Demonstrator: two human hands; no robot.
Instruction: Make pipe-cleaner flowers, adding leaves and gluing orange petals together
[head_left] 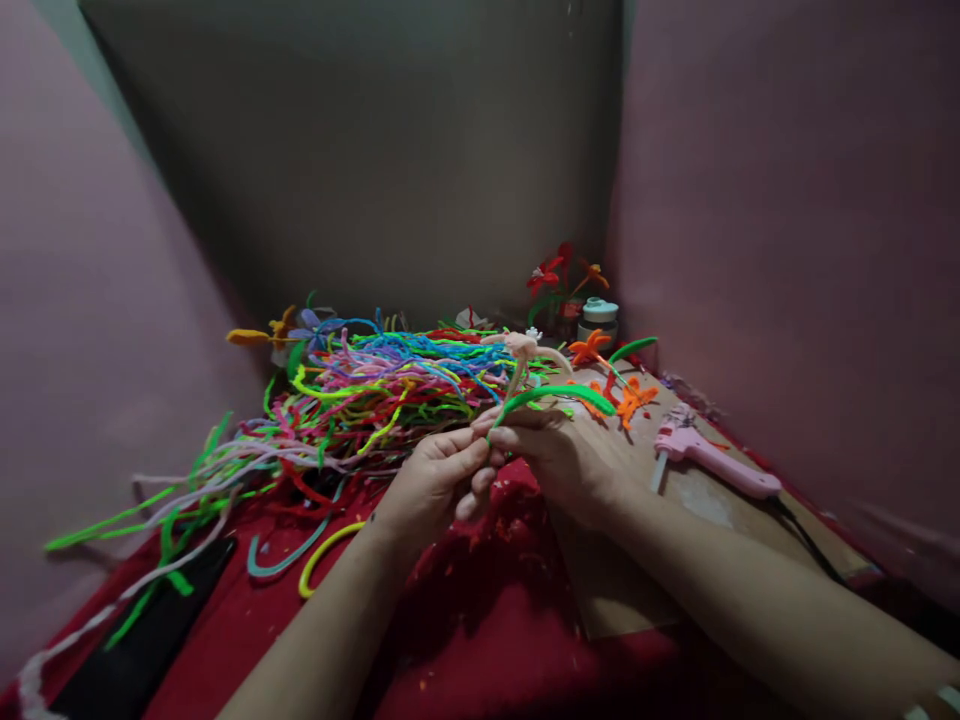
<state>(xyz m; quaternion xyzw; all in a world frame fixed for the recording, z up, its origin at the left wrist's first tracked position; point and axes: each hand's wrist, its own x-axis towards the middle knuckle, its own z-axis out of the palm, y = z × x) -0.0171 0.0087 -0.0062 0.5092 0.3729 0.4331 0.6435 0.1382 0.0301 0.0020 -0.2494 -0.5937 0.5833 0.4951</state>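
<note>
Both hands meet over the red cloth, fingers pinched together around the lower end of a pipe-cleaner flower [523,345]. Its pale peach petals and small white centre stand above the fingers on a thin stem. A bright green pipe-cleaner leaf [559,392] curves out to the right from the same spot. My left hand [439,475] is closed at the stem's base, thumb against the fingers. My right hand [551,455] is closed too, pinching where leaf and stem come together. The exact join is hidden by the fingertips.
A big heap of coloured pipe cleaners [390,380] lies behind and left. Orange flowers [636,400] and a pink glue gun [716,462] rest on a brown board [611,600] at right. A lidded jar [598,320] and red flowers [546,275] stand in the back corner.
</note>
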